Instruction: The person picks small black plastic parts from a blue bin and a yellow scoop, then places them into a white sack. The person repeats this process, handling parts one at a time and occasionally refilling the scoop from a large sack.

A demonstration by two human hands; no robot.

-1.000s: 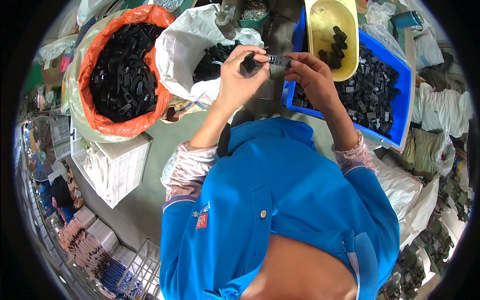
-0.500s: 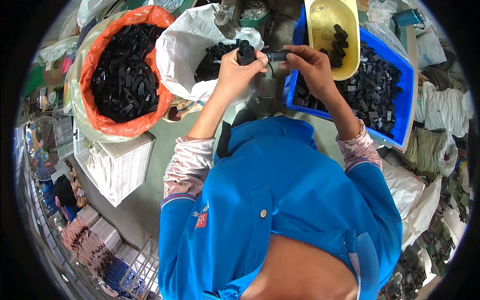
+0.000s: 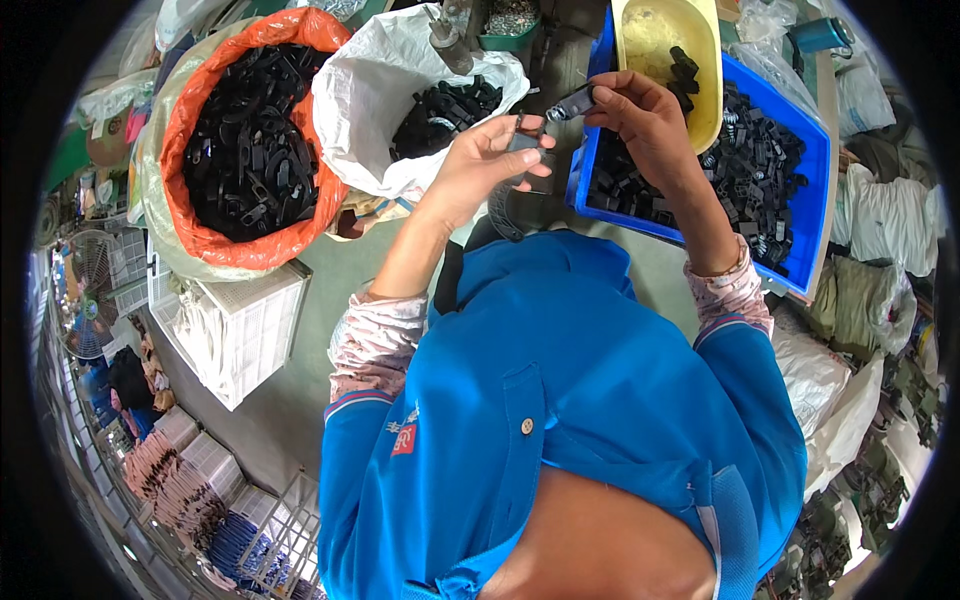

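Observation:
My left hand point(image 3: 472, 172) is closed around a black plastic part point(image 3: 523, 142). Below the fingers a curved black end point(image 3: 503, 213) shows, apparently of that same part. Between the thumb and fingers of my right hand point(image 3: 645, 118) is a small black block point(image 3: 577, 102). A shiny metal spring point(image 3: 553, 115) sticks out of the block's left end, close to the part in my left hand; whether they touch I cannot tell. Behind the hands stands a metal spindle of a bench machine point(image 3: 450, 45).
At left, an orange-lined sack point(image 3: 175, 190) holds black parts. A white sack point(image 3: 350, 110) with more black pieces adjoins it. On the right, a blue bin point(image 3: 815, 200) of small blocks carries a yellow tray point(image 3: 640, 30). A white crate point(image 3: 250, 330) stands lower left.
My right hand has moved up and right with the block, now tilted and with its spring showing. My left hand has turned, and the black part in it has swung downward.

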